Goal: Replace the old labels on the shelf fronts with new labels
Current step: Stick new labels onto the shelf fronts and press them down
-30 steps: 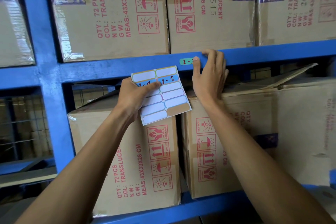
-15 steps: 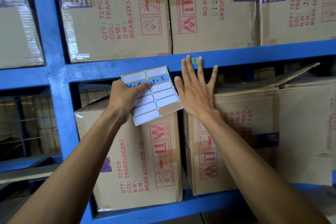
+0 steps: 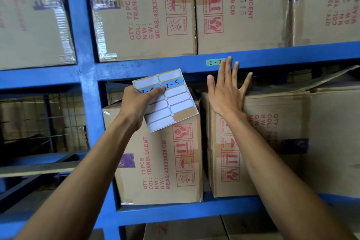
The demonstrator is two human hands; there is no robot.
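A green label (image 3: 213,62) marked "1-3" is stuck on the front of the blue shelf beam (image 3: 152,66). My right hand (image 3: 227,91) is flat and spread, fingers pointing up, its fingertips at the beam just right of the label. It holds nothing. My left hand (image 3: 137,105) grips a sheet of labels (image 3: 171,101) in front of the lower boxes. The sheet carries two blue labels written "1-4" and "1-5", several blank white ones and one bare spot at its lower right.
Cardboard boxes (image 3: 144,11) with red print fill the shelf above, and two more boxes (image 3: 165,161) stand on the shelf below. A blue upright post (image 3: 85,84) runs down the left. Left of the post, a bay with wire mesh (image 3: 44,119) shows.
My right hand came off the label, dropped and spread flat, then shifted right, so the "1-3" label shows in full. The left hand and sheet stayed nearly still.
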